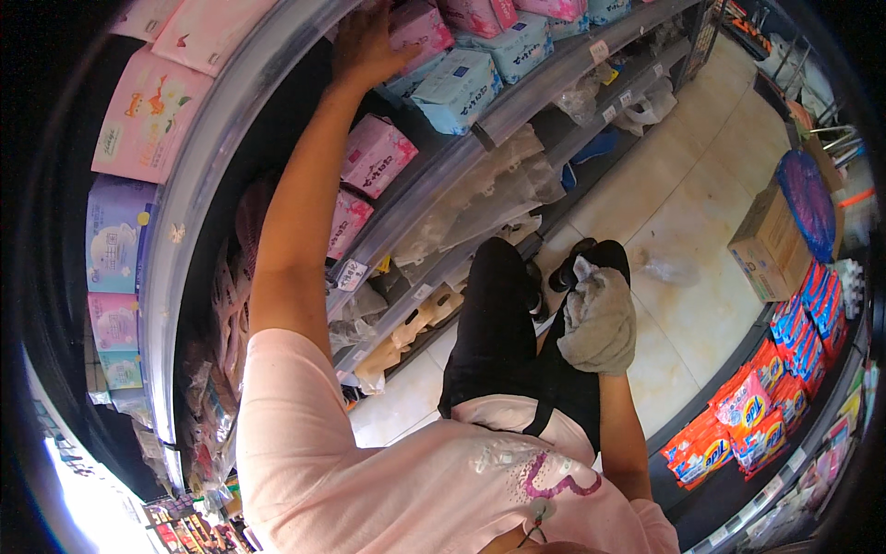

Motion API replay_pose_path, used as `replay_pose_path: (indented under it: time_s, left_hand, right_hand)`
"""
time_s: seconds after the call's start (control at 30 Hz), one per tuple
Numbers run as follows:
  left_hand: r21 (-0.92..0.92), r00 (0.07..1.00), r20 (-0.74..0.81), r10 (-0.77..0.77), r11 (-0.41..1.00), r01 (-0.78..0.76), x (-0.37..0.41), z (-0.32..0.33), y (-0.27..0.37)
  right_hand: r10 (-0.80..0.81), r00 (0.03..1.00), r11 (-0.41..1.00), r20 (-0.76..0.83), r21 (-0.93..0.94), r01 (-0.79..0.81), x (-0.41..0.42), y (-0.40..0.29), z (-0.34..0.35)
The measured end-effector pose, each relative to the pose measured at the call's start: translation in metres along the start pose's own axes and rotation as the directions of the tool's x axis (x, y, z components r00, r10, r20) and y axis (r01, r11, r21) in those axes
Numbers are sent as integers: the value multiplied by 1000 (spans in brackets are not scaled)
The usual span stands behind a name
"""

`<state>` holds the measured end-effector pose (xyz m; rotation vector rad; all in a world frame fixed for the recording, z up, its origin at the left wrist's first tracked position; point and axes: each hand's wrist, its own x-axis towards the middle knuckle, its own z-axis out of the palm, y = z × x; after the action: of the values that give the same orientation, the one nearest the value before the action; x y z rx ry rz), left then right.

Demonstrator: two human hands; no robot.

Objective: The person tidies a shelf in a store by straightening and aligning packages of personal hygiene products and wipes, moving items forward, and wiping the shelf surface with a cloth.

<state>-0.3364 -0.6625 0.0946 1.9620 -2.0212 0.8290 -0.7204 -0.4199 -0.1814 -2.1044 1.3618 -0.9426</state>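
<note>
My left hand [370, 52] reaches onto the shelf at the top, its fingers spread against pink and light-blue packs [419, 31]. Whether it grips one of them is not clear. Just right of it lies a light-blue pack [458, 90], with more blue and pink packs behind. Nearer along the same shelf are a pink pack [379, 156] and another pink pack [348, 223]. On my knee rests my right hand, covered by a grey-beige cloth [599, 322] that it holds; the fingers are hidden beneath the cloth.
An upper shelf edge [190, 145] curves past my left arm, carrying large pink and purple packs. Lower shelves hold plastic bags [484, 194]. Across the tiled floor [671, 277] stand a cardboard box [772, 239] and red-orange Tide detergent bags [747, 408] on a low shelf.
</note>
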Motion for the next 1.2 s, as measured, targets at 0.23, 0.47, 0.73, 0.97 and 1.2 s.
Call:
replay_pose_path:
  time_s: [0.23,0.47,0.73,0.97,1.2]
  left_hand:
    - [-337,996,77,-36,940,60,-41,-21,-34]
    - [-423,966,159,-203,870,252,-110,-46,-95]
    - [-533,881,449,-148,747,397,-143,-12,-89]
    - [-361,847,355,-396,778,515,-181,-42,-126]
    - [-186,751,339,-566,743,643,-208,-45,-87]
  right_hand:
    - [-86,996,992,-2,-93,85,-5,9,10]
    - [-104,994,994,-37,27,105,15,-27,-9]
    - [-116,993,993,-22,-16,116,9,-21,-1]
    - [37,999,971,38,233,-45,5,-22,6]
    - [189,957,571,221,768,-290,4,-10,19]
